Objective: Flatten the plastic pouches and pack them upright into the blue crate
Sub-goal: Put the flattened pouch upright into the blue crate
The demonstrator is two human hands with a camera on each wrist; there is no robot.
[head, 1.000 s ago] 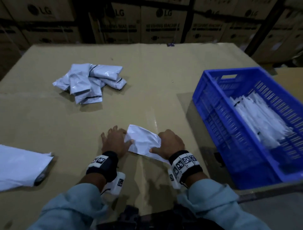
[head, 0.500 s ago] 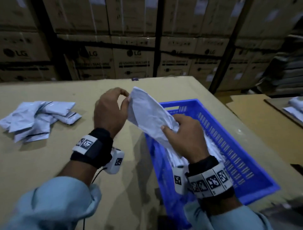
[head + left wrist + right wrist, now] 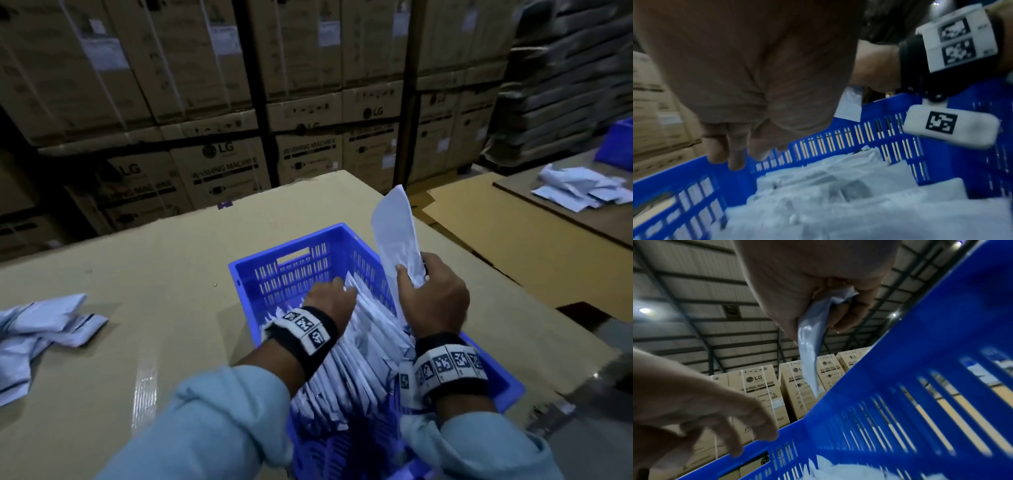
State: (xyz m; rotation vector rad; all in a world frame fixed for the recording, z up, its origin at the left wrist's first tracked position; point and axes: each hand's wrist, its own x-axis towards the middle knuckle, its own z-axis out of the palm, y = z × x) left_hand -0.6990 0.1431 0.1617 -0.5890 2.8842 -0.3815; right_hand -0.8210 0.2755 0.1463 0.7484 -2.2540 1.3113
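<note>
The right hand (image 3: 432, 301) grips a flattened pouch (image 3: 397, 236) upright, while the left hand (image 3: 330, 301), fingers (image 3: 735, 155) loosely extended, touches packed pouches (image 3: 363, 342) in the blue crate (image 3: 284, 270).

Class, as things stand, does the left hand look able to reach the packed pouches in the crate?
Probably yes: the left hand is already inside the blue crate, open, fingers at the packed pouches; nothing blocks it.

The left hand (image 3: 330, 298) hides the packed pouches (image 3: 370, 342) beneath it.
</note>
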